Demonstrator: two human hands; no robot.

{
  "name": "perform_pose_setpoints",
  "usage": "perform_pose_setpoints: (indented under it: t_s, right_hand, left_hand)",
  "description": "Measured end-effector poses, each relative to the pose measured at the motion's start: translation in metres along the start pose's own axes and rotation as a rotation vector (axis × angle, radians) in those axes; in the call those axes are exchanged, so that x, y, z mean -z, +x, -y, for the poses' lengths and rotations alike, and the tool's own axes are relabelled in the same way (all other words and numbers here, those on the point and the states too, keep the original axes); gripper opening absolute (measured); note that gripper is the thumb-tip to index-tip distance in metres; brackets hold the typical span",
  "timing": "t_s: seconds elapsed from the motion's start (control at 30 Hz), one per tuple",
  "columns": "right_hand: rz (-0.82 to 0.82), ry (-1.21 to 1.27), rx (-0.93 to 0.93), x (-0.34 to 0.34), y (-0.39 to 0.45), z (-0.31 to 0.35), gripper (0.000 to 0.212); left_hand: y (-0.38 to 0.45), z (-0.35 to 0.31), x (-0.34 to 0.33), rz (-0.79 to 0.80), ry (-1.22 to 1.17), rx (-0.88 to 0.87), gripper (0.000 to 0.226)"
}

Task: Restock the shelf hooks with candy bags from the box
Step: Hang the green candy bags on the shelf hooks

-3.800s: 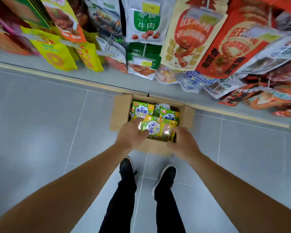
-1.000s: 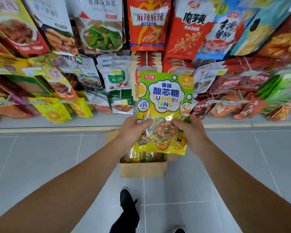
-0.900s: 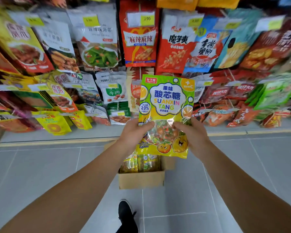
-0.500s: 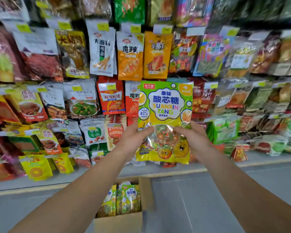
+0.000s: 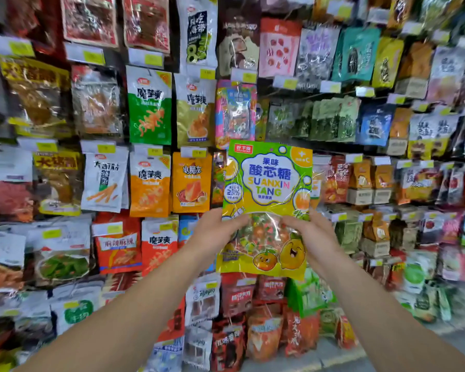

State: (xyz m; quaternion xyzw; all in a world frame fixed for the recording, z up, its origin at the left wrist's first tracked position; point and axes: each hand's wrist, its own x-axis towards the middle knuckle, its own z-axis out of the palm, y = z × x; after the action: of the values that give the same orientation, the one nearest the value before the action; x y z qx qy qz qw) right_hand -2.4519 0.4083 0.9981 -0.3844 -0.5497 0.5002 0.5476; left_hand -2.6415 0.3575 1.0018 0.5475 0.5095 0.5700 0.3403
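A green and yellow candy bag (image 5: 266, 183) with cartoon orange and lemon faces is held upright in front of the shelf wall. My left hand (image 5: 212, 232) grips its lower left edge and my right hand (image 5: 314, 234) grips its lower right edge. Its clear window shows wrapped candies between my thumbs. The bag's top sits just below a pink and blue candy pack (image 5: 235, 114) hanging on the hooks. The box is out of view.
Rows of hanging snack bags fill the shelf wall, with yellow price tags (image 5: 152, 59) on the hook ends. Orange snack bags (image 5: 191, 182) hang just left of the held bag. A strip of grey floor (image 5: 440, 345) shows at the lower right.
I lifted the candy bag from the box on the floor up to mid-shelf height. My view tilted up, and the box dropped out of sight below.
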Motion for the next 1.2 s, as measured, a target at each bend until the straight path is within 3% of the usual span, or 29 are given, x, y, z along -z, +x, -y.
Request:
perform_pose_setpoints:
  t_s: [0.13, 0.27, 0.33, 0.4, 0.47, 0.5, 0.53, 0.57, 0.6, 0.67, 0.73, 0.8, 0.93, 1.07, 1.17, 1.2]
  right_hand:
    - [-0.043, 0.024, 0.021, 0.019, 0.051, 0.017, 0.085]
    - [-0.020, 0.042, 0.003, 0.031, 0.116, 0.019, 0.088]
    - [-0.032, 0.055, 0.008, 0.035, 0.157, 0.017, 0.091]
    - [-0.036, 0.064, 0.005, 0.036, 0.187, 0.018, 0.074]
    - [-0.015, 0.090, 0.019, 0.032, 0.216, 0.024, 0.039]
    - [-0.007, 0.078, 0.019, 0.030, 0.227, 0.028, 0.043]
    - [-0.017, 0.078, 0.026, 0.031, 0.246, 0.028, 0.065]
    - [-0.034, 0.076, 0.041, 0.032, 0.260, 0.027, 0.089]
    - [-0.052, 0.055, 0.049, 0.034, 0.272, 0.028, 0.092]
    - [-0.021, -0.045, 0.081, 0.036, 0.292, 0.034, 0.047]
    - [-0.012, -0.124, 0.125, 0.037, 0.316, 0.040, 0.015]
    - [-0.037, -0.143, 0.182, 0.038, 0.345, 0.047, 0.015]
    - [-0.060, -0.144, 0.265, 0.038, 0.404, 0.068, 0.047]
    - [-0.055, -0.283, 0.409, 0.039, 0.461, 0.102, 0.045]
    - [-0.010, -0.356, 0.488, 0.038, 0.488, 0.124, 0.059]
    - [0.011, -0.376, 0.508, 0.039, 0.498, 0.132, 0.060]
  left_hand:
    - [0.039, -0.029, -0.024, 0.092, -0.083, -0.040, 0.026]
    - [0.128, -0.006, -0.035, 0.059, -0.076, -0.011, 0.014]
    - [0.171, -0.005, -0.040, 0.042, -0.066, -0.059, 0.030]
    - [0.201, -0.009, -0.044, 0.007, -0.105, -0.064, 0.019]
    - [0.237, -0.013, -0.052, 0.012, -0.120, -0.106, 0.015]
    - [0.254, -0.012, -0.052, 0.022, -0.109, -0.105, 0.011]
    - [0.270, -0.015, -0.055, 0.019, -0.090, -0.120, 0.004]
    - [0.285, -0.013, -0.056, 0.005, -0.105, -0.126, 0.012]
    - [0.297, -0.014, -0.057, -0.020, -0.105, -0.144, 0.024]
    - [0.316, -0.017, -0.060, -0.052, -0.078, -0.161, 0.029]
    - [0.335, -0.023, -0.060, -0.058, -0.032, -0.185, 0.014]
    - [0.353, -0.028, -0.058, -0.091, 0.019, -0.214, 0.007]
    - [0.380, -0.030, -0.048, -0.189, 0.105, -0.266, 0.011]
    - [0.405, -0.030, -0.047, -0.248, 0.143, -0.254, 0.018]
    - [0.419, -0.035, -0.052, -0.272, 0.130, -0.260, 0.005]
    - [0.425, -0.039, -0.058, -0.279, 0.131, -0.277, 0.017]
